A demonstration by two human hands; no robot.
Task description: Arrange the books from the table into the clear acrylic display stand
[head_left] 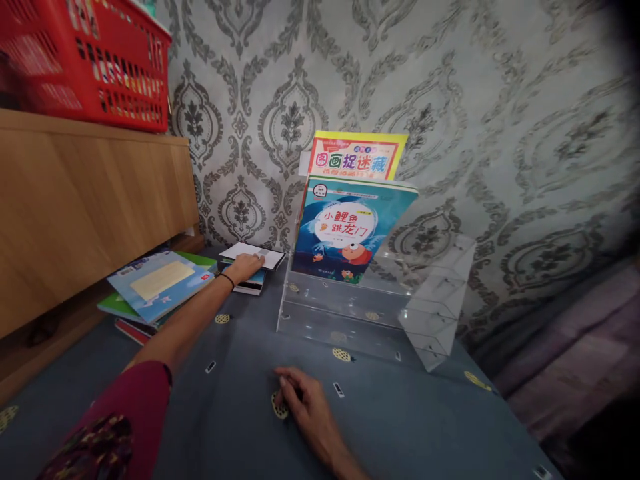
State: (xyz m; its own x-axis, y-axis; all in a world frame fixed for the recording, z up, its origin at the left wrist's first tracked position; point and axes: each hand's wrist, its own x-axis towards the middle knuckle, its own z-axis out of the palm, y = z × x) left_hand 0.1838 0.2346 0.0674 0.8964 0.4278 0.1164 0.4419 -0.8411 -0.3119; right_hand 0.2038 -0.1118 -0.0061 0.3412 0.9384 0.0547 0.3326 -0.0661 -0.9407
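Note:
My left hand [245,267] reaches to the far left of the table, its fingers on top of a white-faced book [273,259] at its near edge. My thumb is hidden, seemingly under that edge. Beneath lies a small stack of books [251,285]. My right hand [305,400] rests above the tablecloth near the front, holding nothing, with loosely bent fingers and the index stretched out. Beyond it stands a clear acrylic book rack [345,303]. In its back tiers lean a blue book with a red fish [345,230] and a yellow-edged book [357,157].
Left of my forearm is a pile of books, a light-blue one [163,283] on top. A wooden cabinet [95,207] flanks the table, carrying a red plastic basket [125,63]. Patterned wallpaper [295,113] closes off the back. The grey-blue tablecloth [240,400] has pineapple prints.

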